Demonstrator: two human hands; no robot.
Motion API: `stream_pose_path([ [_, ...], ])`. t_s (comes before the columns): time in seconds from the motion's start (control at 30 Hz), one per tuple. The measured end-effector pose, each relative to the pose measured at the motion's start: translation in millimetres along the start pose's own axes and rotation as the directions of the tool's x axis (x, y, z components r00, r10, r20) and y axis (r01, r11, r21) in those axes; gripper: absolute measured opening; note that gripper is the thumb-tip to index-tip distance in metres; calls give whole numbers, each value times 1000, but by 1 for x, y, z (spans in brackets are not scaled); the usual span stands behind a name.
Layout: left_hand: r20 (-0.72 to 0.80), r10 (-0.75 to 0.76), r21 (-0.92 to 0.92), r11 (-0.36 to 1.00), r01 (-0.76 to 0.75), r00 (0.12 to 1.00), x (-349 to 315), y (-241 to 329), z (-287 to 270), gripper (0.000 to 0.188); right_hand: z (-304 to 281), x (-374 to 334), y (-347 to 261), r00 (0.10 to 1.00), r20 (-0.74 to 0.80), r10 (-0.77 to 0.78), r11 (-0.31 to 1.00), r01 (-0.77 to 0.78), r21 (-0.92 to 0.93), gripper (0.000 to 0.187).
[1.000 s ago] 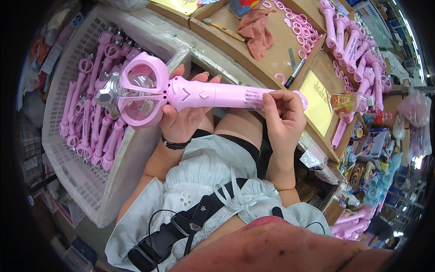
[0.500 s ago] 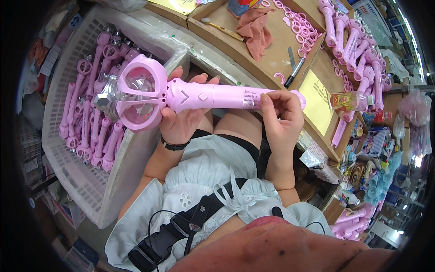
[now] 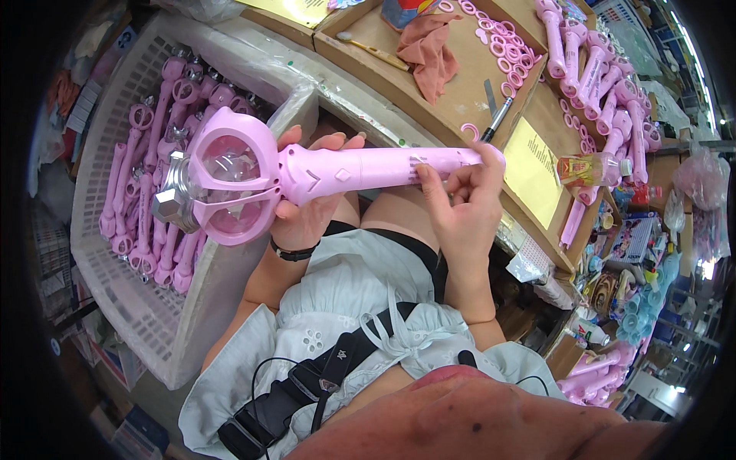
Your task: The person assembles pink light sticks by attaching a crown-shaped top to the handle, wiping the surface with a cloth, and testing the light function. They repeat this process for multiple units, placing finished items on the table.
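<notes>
A pink toy light wand point(image 3: 349, 170) lies crosswise above my lap, its ring-shaped head to the left. Inside the head sits a clear ball point(image 3: 230, 162), and a silver faceted knob point(image 3: 172, 201) caps the end. My left hand point(image 3: 313, 218) is closed round the neck just below the head, thumb on the near side and fingers behind. With thumb and bent fingers, my right hand point(image 3: 466, 205) grips the handle near its pink butt end. Small dark print on the handle is partly covered by the right thumb.
At left, a white plastic basket point(image 3: 195, 337) holds several similar wands. Ahead, a cardboard tray point(image 3: 376, 80) carries pink rings point(image 3: 515, 47), a brush point(image 3: 373, 51), a reddish cloth point(image 3: 429, 57) and a marker point(image 3: 498, 119). Further right are a yellow sheet point(image 3: 529, 172), a bottle point(image 3: 594, 170) and more wands point(image 3: 594, 73).
The wand has rolled a little about its length, turning its printed patch. Its head has tipped slightly nearer me, and my right hand has shifted a little left with its fingers changed on the handle.
</notes>
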State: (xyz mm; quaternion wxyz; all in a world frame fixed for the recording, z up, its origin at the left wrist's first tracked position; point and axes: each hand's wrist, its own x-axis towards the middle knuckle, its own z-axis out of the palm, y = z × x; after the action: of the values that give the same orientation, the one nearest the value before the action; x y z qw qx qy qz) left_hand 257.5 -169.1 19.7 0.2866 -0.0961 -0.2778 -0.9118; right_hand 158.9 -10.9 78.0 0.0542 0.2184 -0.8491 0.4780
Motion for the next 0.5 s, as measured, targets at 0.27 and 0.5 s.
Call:
stream_pose_path([
  [0.27,53,-19,7,1000,19,998,17,30,-14,93,-42,17,46,970,-17,242,968,-243,-67,56],
  [0.5,405,-223,86,975,206,887,82,28,-8,94,-21,0,59,436,897,-75,900,-357,249,53],
])
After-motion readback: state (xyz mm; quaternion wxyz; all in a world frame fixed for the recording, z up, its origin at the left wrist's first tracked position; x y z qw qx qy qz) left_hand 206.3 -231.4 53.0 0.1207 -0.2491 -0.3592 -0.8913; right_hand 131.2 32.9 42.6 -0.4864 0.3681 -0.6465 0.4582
